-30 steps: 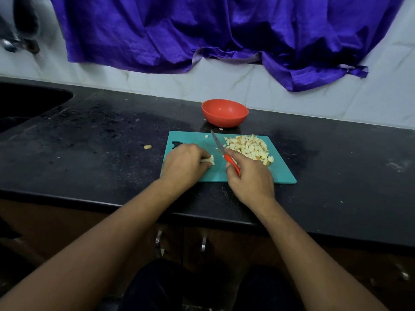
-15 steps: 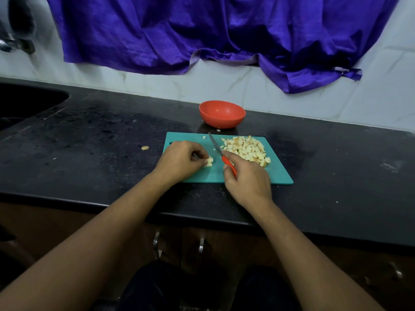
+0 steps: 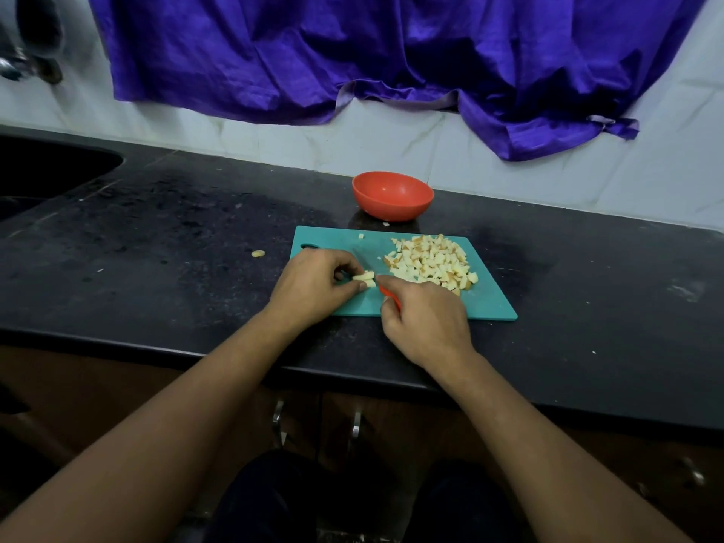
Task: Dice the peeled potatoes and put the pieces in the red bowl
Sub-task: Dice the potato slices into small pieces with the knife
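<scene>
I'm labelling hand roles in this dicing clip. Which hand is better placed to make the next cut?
Right, probably: the right hand grips the knife, its blade beside the potato strips, which the left hand pinches on the cutting board.

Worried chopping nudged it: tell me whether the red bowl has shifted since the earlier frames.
No. The red bowl sits just beyond the cutting board's far edge, about midway along it, as before.

Knife handle (image 3: 392,298) mostly inside right hand (image 3: 429,327)
</scene>
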